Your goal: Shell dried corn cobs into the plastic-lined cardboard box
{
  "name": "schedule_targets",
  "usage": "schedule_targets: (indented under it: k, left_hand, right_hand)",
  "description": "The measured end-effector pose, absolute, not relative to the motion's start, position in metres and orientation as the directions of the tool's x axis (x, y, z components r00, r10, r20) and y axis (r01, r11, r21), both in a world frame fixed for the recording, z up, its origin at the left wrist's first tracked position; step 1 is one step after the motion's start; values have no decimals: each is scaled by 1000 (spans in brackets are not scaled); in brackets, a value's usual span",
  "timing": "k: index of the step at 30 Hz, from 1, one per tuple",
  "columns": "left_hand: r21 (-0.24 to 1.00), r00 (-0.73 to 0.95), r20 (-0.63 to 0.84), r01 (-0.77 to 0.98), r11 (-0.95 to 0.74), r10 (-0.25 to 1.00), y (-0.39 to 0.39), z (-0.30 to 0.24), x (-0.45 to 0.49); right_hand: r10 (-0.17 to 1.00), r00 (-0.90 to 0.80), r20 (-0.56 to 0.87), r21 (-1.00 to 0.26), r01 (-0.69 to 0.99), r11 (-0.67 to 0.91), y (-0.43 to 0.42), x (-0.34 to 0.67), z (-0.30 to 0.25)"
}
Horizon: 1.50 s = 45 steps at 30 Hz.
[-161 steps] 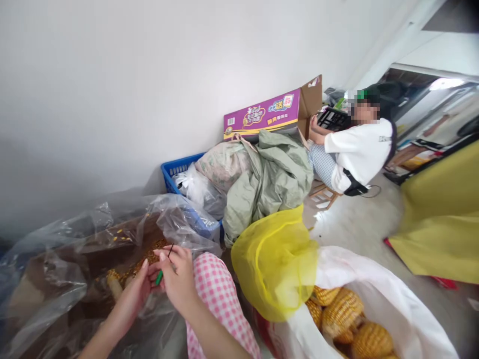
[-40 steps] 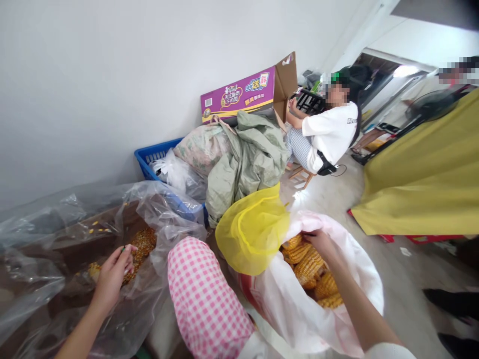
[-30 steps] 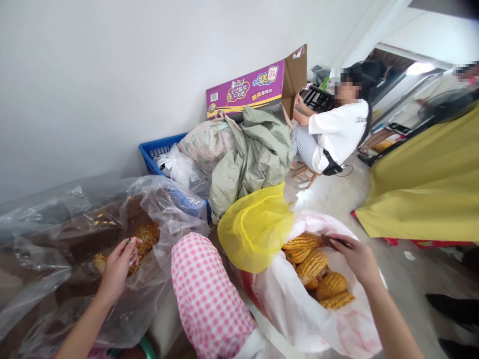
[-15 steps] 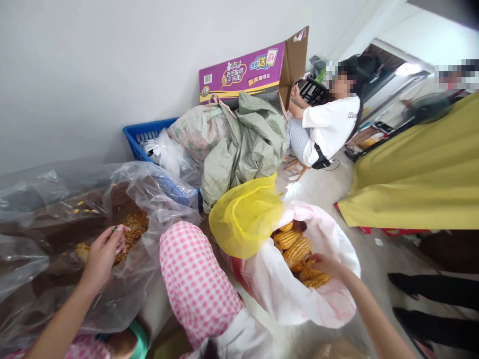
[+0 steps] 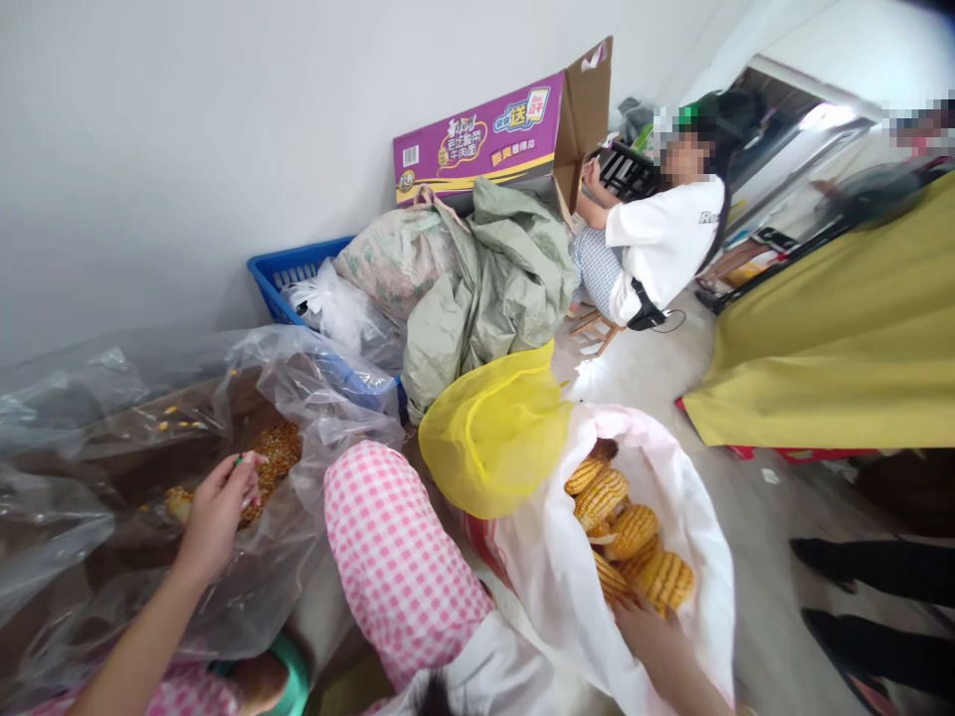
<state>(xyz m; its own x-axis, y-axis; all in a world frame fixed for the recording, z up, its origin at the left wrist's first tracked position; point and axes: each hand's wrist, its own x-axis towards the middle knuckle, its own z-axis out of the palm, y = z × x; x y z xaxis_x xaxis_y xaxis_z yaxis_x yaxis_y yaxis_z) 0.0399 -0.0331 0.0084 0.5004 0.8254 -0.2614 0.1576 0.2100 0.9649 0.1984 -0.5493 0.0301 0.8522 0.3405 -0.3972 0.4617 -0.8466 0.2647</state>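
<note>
My left hand (image 5: 216, 509) hovers over a clear plastic-lined box (image 5: 111, 467) that holds loose corn kernels (image 5: 276, 452). Its fingers are curled round a thin green-handled tool (image 5: 238, 461). My right hand (image 5: 649, 628) reaches into a white sack (image 5: 671, 467) at the lower right and rests on a dried corn cob (image 5: 661, 579), fingers partly hidden behind the cobs. Several more dried cobs (image 5: 604, 492) fill the sack. My knee in pink checked cloth (image 5: 395, 557) sits between the box and the sack.
A yellow mesh bag (image 5: 492, 433) lies beside the sack. Behind it are grey-green sacks (image 5: 484, 278), a blue crate (image 5: 290, 273) and a purple carton (image 5: 484, 129). A person in white (image 5: 657, 249) sits by it. A yellow cloth (image 5: 843, 338) drapes at right; someone's dark legs (image 5: 872, 557) stand nearby.
My right hand left the green tool, reached into the white sack and has slid down toward its near edge among the cobs. My left hand stays over the kernel box with the tool.
</note>
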Motion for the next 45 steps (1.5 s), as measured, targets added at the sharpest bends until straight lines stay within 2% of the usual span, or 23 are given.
schedule_targets:
  k: [2,4,6,10,12,14,19,21,23,26,30,33,35,39,43,45]
  left_hand:
    - [965,501,-260,155,210,826,-33,8,40]
    - [966,505,-258,156,207,824,-34,8,40]
    - [966,508,-256,160,202,822,-34,7,40]
    - [967,501,-253,168,194,827,-34,6,40]
    - [966,503,-253,177,188,826,-34,6,40]
    - [965,508,-254,186,183,823,-33,5,40]
    - [969,520,-237,187,161,821,-33,3,39]
    - [970,530,-234,186,158,815,-33,1,39]
    - [969,534,-236,191,156,812,-32,-1,38]
    - [965,524,-248,208,159,815,-32,-2,39]
    - [962,522,-257,216,165,813,-31,-2,40]
    - [962,526,-254,226,155,812,-31,-3,41]
    - [960,523,-260,231,159,812,-31,-4,41]
    - [956,508,-276,235,177,816,-32,-3,40]
    - [957,509,-272,229,176,817,-33,1,41]
    - [954,504,-278,242,176,818,-33,1,42]
  right_hand:
    - [287,830,-477,363,484,-796,-542,193,34]
    - [292,806,-515,367,515,-775,-536,197,41]
    - [341,781,-523,282,536,-796,-531,208,48]
    - [401,734,-548,30,497,-867,-513,234,60]
    - [399,736,-548,-11,470,-883,-500,242,62]
    - [376,758,-534,32,462,-886,-488,243,60]
    - [292,827,-480,291,465,-836,-472,230,50]
    - [295,835,-464,314,467,-827,-473,227,48]
    - [312,833,-457,275,466,-841,-478,226,50]
    - [273,839,-471,117,366,-923,-494,229,58]
    - [113,896,-431,-206,24,-978,-518,237,71]
    - [114,918,-379,-586,-143,-797,-529,244,86]
    - [109,934,-339,-766,-207,-609,-531,248,95]
    - [-2,968,-249,-890,-230,-394,-524,253,102]
    - [-48,989,-138,-971,-145,-191,-503,261,99]
    - [-154,980,-128,-988,-140,-69,-492,266,100]
